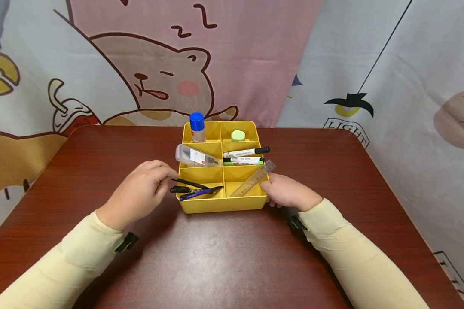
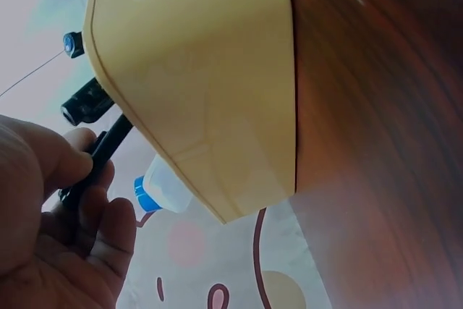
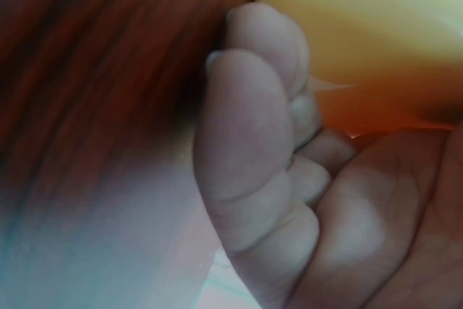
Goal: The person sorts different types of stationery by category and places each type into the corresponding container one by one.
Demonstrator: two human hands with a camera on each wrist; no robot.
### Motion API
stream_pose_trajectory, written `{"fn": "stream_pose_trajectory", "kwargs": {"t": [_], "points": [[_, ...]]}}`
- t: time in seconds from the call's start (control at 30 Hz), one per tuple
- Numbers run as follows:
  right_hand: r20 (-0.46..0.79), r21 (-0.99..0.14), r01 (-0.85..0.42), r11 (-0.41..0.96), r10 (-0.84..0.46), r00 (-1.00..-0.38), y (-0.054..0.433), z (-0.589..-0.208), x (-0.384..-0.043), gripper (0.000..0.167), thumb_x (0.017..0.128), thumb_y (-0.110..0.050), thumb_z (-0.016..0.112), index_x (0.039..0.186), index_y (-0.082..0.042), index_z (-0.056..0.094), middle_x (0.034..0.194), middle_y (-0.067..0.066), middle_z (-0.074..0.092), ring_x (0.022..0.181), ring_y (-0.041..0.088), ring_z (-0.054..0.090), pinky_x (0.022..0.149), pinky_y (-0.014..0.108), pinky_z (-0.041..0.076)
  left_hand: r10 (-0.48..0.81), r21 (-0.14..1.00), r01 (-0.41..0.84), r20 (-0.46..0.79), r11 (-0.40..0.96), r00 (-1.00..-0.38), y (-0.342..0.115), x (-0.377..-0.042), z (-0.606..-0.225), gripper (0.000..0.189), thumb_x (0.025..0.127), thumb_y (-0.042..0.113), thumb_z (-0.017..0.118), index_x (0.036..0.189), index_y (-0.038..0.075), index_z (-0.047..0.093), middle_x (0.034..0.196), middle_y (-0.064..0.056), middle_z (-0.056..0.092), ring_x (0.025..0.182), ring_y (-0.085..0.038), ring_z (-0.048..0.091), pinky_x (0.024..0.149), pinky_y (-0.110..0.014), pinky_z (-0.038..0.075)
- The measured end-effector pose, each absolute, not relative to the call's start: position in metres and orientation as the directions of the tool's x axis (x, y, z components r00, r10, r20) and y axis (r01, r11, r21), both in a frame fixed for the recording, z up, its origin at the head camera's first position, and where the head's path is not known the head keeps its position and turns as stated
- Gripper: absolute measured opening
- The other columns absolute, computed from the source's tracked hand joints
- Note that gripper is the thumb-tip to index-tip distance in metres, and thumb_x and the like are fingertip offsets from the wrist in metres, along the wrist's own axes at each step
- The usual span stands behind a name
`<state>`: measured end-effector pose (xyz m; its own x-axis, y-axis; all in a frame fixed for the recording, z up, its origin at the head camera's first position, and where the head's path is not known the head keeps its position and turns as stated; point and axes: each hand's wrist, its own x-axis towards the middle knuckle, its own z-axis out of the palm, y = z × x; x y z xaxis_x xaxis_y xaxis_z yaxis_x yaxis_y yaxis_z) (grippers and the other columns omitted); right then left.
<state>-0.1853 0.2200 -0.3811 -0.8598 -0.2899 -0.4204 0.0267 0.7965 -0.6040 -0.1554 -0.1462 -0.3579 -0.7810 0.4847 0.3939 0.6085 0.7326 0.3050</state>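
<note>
A yellow six-compartment organizer box [image 1: 224,206] stands on the table. At its front-left corner my left hand [image 1: 141,191] pinches the end of a slim black pen [image 1: 191,183] between thumb and fingers; the pen slants over the rim into the front-left compartment. Beside it in that compartment lie a blue pen [image 1: 195,195] and a thicker black marker [image 1: 179,189]. My right hand [image 1: 290,192] grips the box's right wall near the front, thumb at the rim and fingers curled low along the side. A clear ruler [image 1: 251,181] leans in the front-right compartment, just by that thumb.
Behind, the box carries a blue-capped glue stick [image 1: 197,128], a light green item [image 1: 237,136], a clear plastic case [image 1: 195,155] and several markers [image 1: 245,152]. The brown table [image 1: 232,257] ends at a cartoon-print cloth [image 1: 255,64] at the back.
</note>
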Motion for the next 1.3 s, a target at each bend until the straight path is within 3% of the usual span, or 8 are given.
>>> {"fn": "stream_pose_trajectory", "kwargs": {"t": [0.23,0.57,0.87,1.1,1.3], "points": [[-0.426,-0.601,0.035,0.799,-0.283,-0.859,0.22,-0.38,-0.185,0.029,0.099,-0.023,0.038,0.111,-0.007,0.059,0.081,0.011,0.066,0.068,0.022,0.064,0.062,0.034,0.056,0.505,0.302,0.616,0.372,0.727,-0.779,-0.142,-0.154,-0.36,0.011,0.094,0.003,0.073,0.103,0.009,0.077,0.102,-0.003,0.077,0.095,-0.023,0.07,0.088,-0.045,0.057],[-0.425,-0.598,0.033,0.8,-0.282,-0.86,0.22,-0.38,-0.185,0.029,0.099,-0.023,0.037,0.11,-0.007,0.06,0.081,0.011,0.067,0.068,0.022,0.064,0.062,0.035,0.056,0.573,0.279,0.636,0.279,0.719,-0.771,-0.137,-0.15,-0.366,0.022,0.101,0.004,0.066,0.117,0.01,0.078,0.104,-0.003,0.078,0.093,-0.02,0.07,0.085,-0.041,0.06],[-0.428,-0.599,0.032,0.8,-0.286,-0.857,0.221,-0.381,-0.186,0.028,0.099,-0.023,0.037,0.108,-0.007,0.06,0.081,0.011,0.066,0.068,0.023,0.064,0.062,0.035,0.056,0.593,0.327,0.617,0.182,0.716,-0.784,-0.136,-0.15,-0.369,0.03,0.107,0.01,0.052,0.128,0.01,0.073,0.113,-0.006,0.076,0.102,-0.02,0.07,0.093,-0.045,0.058],[-0.425,-0.601,0.029,0.799,-0.288,-0.858,0.222,-0.383,-0.186,0.029,0.099,-0.023,0.037,0.109,-0.007,0.059,0.081,0.011,0.066,0.068,0.023,0.064,0.062,0.034,0.056,0.593,0.363,0.616,0.186,0.699,-0.783,-0.139,-0.15,-0.371,0.034,0.11,0.018,0.048,0.138,0.01,0.065,0.122,-0.006,0.073,0.107,-0.02,0.068,0.096,-0.047,0.056],[-0.424,-0.601,0.029,0.799,-0.288,-0.859,0.222,-0.381,-0.186,0.029,0.1,-0.023,0.037,0.111,-0.008,0.059,0.083,0.011,0.066,0.069,0.023,0.063,0.062,0.034,0.055,0.601,0.364,0.604,0.137,0.709,-0.788,-0.141,-0.151,-0.37,0.045,0.109,0.034,0.055,0.147,0.01,0.058,0.135,-0.007,0.069,0.118,-0.023,0.066,0.102,-0.049,0.053]]}}
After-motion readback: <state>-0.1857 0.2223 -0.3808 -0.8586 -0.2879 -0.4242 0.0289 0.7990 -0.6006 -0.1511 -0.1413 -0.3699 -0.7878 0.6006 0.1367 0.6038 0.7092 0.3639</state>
